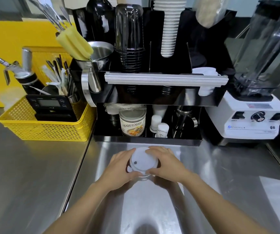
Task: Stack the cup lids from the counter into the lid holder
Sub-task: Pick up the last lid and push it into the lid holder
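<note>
White plastic cup lids (142, 162) sat in a short stack on the steel counter (220, 174), just before the black cup-and-lid organiser (148, 98). The left hand (119, 166) and right hand (167, 163) clasped the stack from opposite sides.

Far right of the grip, on the white blender base (252, 122): "Q5", plus a blurred brand name, not surely readable. Can (132, 123) label unreadable.
</note>
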`<state>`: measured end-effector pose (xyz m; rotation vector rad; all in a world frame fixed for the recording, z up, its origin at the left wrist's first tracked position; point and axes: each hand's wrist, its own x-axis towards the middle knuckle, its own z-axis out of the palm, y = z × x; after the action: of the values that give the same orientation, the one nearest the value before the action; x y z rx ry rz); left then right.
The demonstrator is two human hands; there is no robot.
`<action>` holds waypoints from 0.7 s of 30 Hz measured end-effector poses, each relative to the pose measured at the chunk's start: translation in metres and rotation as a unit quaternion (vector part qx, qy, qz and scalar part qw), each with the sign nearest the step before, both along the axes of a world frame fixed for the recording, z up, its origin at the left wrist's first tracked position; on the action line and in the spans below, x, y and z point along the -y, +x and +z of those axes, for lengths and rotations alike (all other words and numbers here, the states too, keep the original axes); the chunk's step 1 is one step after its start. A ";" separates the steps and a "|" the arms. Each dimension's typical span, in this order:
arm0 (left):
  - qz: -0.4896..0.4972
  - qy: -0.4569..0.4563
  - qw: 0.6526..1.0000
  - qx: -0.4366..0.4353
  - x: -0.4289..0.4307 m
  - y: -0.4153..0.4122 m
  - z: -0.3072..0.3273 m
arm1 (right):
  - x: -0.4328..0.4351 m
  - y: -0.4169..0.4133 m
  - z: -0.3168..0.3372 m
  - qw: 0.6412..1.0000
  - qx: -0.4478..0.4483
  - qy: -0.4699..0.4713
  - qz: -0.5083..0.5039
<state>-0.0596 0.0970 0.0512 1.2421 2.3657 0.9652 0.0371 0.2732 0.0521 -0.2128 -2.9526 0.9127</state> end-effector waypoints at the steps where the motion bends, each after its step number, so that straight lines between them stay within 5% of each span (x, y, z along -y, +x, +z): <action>1: 0.000 0.004 1.000 -0.008 -0.003 0.000 0.006 | -0.005 0.001 0.008 1.000 -0.005 -0.003 -0.001; 21: -0.154 0.162 0.959 -0.171 -0.133 -0.011 0.233 | -0.115 0.034 0.238 0.974 -0.207 0.037 -0.086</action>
<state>-0.0707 0.2297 0.2841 1.9787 2.2032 1.1381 0.0715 0.3882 0.2899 -0.2378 -2.5328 0.7202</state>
